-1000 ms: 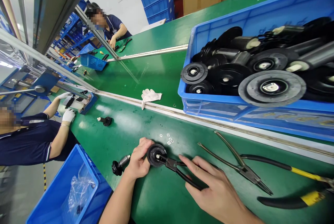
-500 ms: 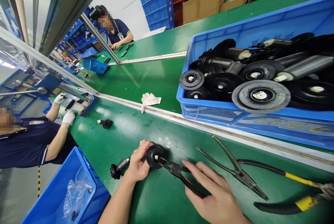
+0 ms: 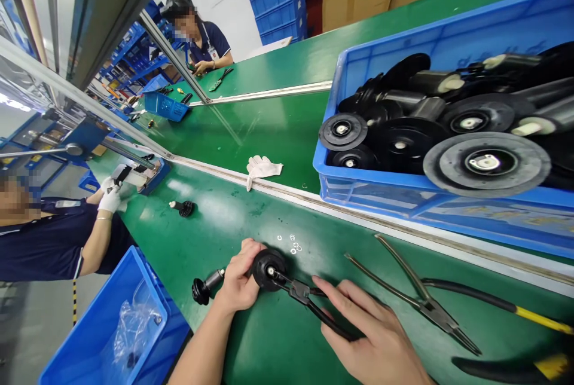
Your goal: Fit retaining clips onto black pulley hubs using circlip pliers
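My left hand [image 3: 242,277] grips a round black part [image 3: 264,260] with a pale centre, over the green bench. Black-handled pliers [image 3: 299,290] are in my right hand [image 3: 372,331], their tips at the part's centre. Several small white rings [image 3: 296,247] lie just beyond the part. To the left of my left hand lies a black and grey roller part [image 3: 207,286]. A smaller black part [image 3: 182,207] with a white tip lies farther off. A second pair of pliers [image 3: 426,304] rests to the right of my right hand.
A blue crate [image 3: 372,184] full of black discs and rollers stands at the right. Yellow-and-black handled tools [image 3: 533,316] lie at the lower right. A white glove [image 3: 264,168] rests by the metal rail. A blue bin [image 3: 152,337] is at lower left. Two people work nearby.
The view has shifted slightly, so the crate and pliers appear farther right. At the left, the co-worker's gloved hands have come closer together. My hands keep the same hold.
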`<act>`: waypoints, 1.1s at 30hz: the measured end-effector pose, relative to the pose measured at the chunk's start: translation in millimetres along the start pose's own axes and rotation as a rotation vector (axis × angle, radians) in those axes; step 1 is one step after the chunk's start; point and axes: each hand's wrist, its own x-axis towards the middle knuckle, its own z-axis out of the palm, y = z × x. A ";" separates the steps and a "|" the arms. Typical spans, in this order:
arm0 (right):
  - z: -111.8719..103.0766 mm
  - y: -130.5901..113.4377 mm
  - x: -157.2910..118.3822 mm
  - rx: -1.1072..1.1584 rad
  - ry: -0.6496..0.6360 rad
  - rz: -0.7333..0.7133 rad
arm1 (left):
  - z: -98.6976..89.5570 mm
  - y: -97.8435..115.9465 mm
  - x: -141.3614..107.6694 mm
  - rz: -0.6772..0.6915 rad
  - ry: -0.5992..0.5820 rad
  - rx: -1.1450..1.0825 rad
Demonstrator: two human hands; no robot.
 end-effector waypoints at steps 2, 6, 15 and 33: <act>1.5 0.8 -1.5 -0.002 0.009 0.007 | 0.4 0.6 0.8 0.010 0.005 -0.008; 4.0 1.8 -3.3 -0.011 0.015 0.022 | 0.4 1.3 0.3 0.010 -0.009 -0.025; 1.2 2.1 -2.6 -0.029 0.007 0.001 | -0.6 1.0 -1.8 0.002 -0.024 -0.040; 1.7 13.1 -8.5 -0.015 0.008 -0.074 | -1.9 3.4 -2.1 -0.027 -0.069 -0.029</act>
